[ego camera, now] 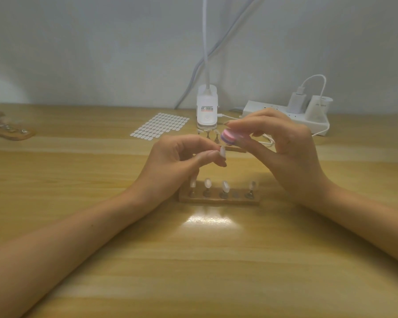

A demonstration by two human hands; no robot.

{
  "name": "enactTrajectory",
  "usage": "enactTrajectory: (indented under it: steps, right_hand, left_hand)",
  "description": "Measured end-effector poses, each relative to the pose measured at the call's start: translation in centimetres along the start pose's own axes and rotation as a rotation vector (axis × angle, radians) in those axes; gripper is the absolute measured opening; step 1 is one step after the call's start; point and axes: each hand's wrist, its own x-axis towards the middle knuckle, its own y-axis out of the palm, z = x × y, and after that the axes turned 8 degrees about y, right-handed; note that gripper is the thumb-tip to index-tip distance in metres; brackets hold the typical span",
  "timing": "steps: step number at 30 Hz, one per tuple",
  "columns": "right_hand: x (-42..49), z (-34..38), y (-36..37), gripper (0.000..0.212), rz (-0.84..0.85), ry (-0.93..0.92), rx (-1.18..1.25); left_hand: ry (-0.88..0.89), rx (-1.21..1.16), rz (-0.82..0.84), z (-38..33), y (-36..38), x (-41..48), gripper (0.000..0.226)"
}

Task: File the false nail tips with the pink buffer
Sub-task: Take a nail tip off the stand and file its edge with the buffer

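Just above the centre of the frame, the left hand (182,154) is pinching a small pale false nail tip (222,152) between thumb and curled fingers, its free end pointing toward the right. The right hand (283,143) is clamping a small pink buffer block with a purple middle layer (297,137), thumb underneath and fingers on top, and is holding its near end just beside the tip; whether the two are actually touching is hard to tell.

Below the hands, at mid-frame, a low wooden stand with metal pegs (220,198) is sitting on the light wooden table (193,260), carrying four more pale tips (225,186) upright, with one peg bare (probably where the held tip belongs). A second stand looks to be lying just behind the hands, mostly hidden.

The tip looks very light, thin and springy, likely slick on its glossy face, so it is apt to flick out of a loose pinch; gripping it low, near its base or post, and leaving the free edge exposed seems wisest. The buffer looks foam-cored, light and slightly yielding, best held by its long sides with one abrasive face free, and stroked gently so the tip is not bending or cracking

At upper centre a white clip lamp (206,110) is standing beside a sheet of white oval stickers (161,126), and a white power strip (290,115) is lying at upper right
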Motion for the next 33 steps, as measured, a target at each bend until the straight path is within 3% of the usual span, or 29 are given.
enactTrajectory:
  steps: [6, 9, 12, 16, 20, 24, 33]
  right_hand:
    - [-0.12, 0.31, 0.25, 0.022, 0.089, -0.154, -0.073]
    - [-0.07, 0.38, 0.10, 0.022, 0.059, -0.110, -0.067]
    - [-0.34, 0.67, 0.72, 0.022, 0.128, -0.197, -0.060]
    - [0.02, 0.29, 0.17, 0.021, 0.063, -0.107, -0.081]
    - [-0.44, 0.64, 0.88, 0.017, 0.127, -0.187, -0.087]
    - [-0.07, 0.31, 0.32, 0.015, 0.068, -0.099, -0.109]
    - [0.01, 0.38, 0.46, 0.010, 0.056, -0.114, -0.126]
  left_hand:
    - [-0.001, 0.063, -0.016, 0.01, -0.09, 0.02, 0.023]
    - [-0.011, 0.121, -0.015, 0.05, -0.15, -0.18, 0.019]
    - [-0.020, 0.124, -0.016, -0.11, -0.13, -0.26, 0.012]
    - [-0.043, 0.130, -0.043, -0.23, -0.18, -0.21, 0.018]
    - [-0.050, 0.123, -0.043, -0.18, -0.09, -0.19, 0.008]
    - [-0.067, 0.107, -0.059, -0.27, -0.15, -0.12, 0.016]
    - [-0.032, 0.098, -0.025, -0.39, -0.06, -0.12, 0.018]
